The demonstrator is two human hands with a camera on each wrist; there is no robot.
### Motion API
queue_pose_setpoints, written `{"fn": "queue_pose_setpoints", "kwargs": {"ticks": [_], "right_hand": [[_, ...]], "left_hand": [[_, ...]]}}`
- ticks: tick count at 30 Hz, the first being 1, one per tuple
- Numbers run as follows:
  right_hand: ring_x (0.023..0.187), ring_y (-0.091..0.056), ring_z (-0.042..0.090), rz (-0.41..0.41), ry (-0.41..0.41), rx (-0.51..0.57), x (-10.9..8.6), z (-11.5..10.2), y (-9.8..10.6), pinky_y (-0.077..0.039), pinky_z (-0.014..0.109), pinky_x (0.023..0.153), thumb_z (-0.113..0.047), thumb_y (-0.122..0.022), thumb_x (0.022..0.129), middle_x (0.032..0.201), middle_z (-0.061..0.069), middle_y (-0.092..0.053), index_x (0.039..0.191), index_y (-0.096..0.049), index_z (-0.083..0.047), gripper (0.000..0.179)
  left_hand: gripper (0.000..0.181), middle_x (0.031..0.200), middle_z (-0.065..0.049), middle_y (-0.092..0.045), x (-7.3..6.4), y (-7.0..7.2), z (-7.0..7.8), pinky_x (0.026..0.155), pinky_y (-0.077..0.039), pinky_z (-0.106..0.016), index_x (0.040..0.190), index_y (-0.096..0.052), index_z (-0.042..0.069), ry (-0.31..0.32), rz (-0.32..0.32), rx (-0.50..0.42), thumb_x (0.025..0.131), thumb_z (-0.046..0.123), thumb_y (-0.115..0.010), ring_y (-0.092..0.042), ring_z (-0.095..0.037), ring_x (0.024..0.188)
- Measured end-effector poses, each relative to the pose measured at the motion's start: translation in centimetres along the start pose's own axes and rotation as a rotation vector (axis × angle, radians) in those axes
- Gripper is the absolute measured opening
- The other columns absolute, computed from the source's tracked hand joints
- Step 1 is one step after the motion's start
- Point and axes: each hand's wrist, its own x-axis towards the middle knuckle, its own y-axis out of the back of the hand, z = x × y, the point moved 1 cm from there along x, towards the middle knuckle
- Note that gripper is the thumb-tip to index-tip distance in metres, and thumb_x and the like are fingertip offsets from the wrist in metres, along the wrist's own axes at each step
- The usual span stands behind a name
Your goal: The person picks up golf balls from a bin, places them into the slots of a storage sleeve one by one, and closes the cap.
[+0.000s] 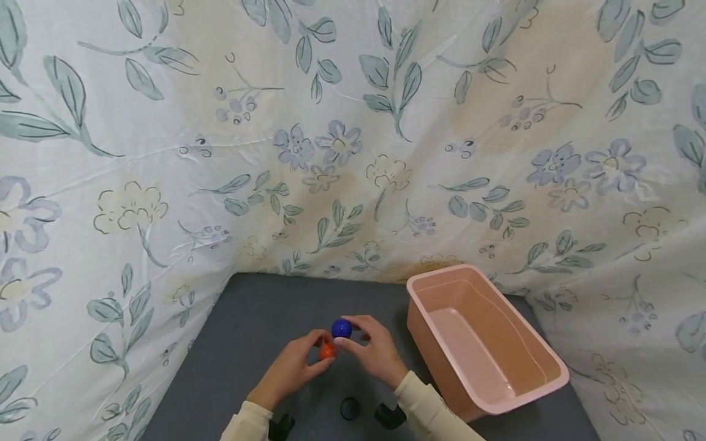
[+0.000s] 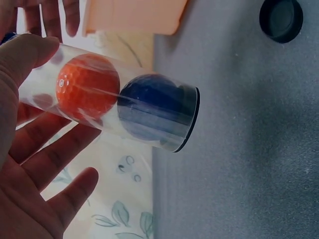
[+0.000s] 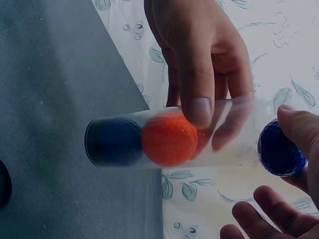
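My left hand (image 1: pixel 298 365) grips a clear plastic tube (image 3: pixel 227 144) near its upper end. Inside the tube an orange golf ball (image 2: pixel 88 87) rests against a dark blue golf ball (image 2: pixel 149 107) at the dark-rimmed closed end. Between the thumb and fingers of my right hand (image 1: pixel 380 352) is another blue golf ball (image 1: pixel 341 329), held right at the tube's open mouth. In the right wrist view this ball (image 3: pixel 281 148) sits at the mouth, the other fingers spread below. From the head view the tube's lower end is hard to make out.
A pink plastic bin (image 1: pixel 469 343) stands to the right on the dark grey table (image 1: pixel 237 343). A round black cap (image 1: pixel 350 408) lies on the table below the hands. Floral cloth (image 1: pixel 342 153) hangs behind and at the sides.
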Motion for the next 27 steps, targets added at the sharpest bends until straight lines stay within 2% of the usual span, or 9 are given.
{"fn": "queue_pose_setpoints", "kwargs": {"ticks": [6, 13, 22, 27], "right_hand": [[0.114, -0.066, 0.018, -0.039, 0.003, 0.03, -0.6, 0.0, -0.7, -0.059, 0.051, 0.096, -0.046, -0.075, 0.093, 0.127, -0.002, -0.068, 0.135, -0.069, -0.026, 0.046], [0.115, -0.066, 0.017, -0.037, 0.005, 0.045, -0.9, 0.5, -1.5, -0.06, 0.046, 0.094, -0.046, -0.074, 0.095, 0.13, -0.002, -0.068, 0.14, -0.066, -0.027, 0.05], [0.114, -0.067, 0.018, -0.062, -0.013, 0.068, -1.3, 0.6, -1.6, -0.06, 0.048, 0.094, -0.046, -0.074, 0.095, 0.128, 0.0, -0.067, 0.144, -0.062, -0.026, 0.055], [0.12, -0.066, 0.027, -0.06, -0.02, 0.088, -1.4, 1.0, -1.3, -0.058, 0.051, 0.096, -0.042, -0.074, 0.096, 0.13, 0.007, -0.067, 0.145, -0.06, -0.024, 0.054]], "left_hand": [[0.042, 0.12, 0.006, -0.072, -0.1, -0.1, 0.0, 0.091, -0.06, -0.042, 0.133, -0.06, 0.021, -0.018, 0.01, -0.021, 0.099, 0.041, -0.071, -0.069, -0.008, 0.105], [0.043, 0.124, 0.006, -0.071, -0.1, -0.1, 0.2, 0.093, -0.059, -0.042, 0.136, -0.06, 0.021, -0.017, 0.007, -0.034, 0.099, 0.042, -0.07, -0.069, -0.009, 0.109], [0.044, 0.125, 0.004, -0.071, -0.1, -0.3, 0.0, 0.093, -0.059, -0.043, 0.135, -0.059, 0.02, -0.034, 0.012, -0.037, 0.099, 0.042, -0.071, -0.07, -0.013, 0.113], [0.043, 0.123, 0.005, -0.072, -0.3, -0.4, -0.1, 0.092, -0.06, -0.038, 0.134, -0.058, 0.022, -0.024, 0.02, -0.026, 0.098, 0.04, -0.072, -0.069, -0.01, 0.11]]}}
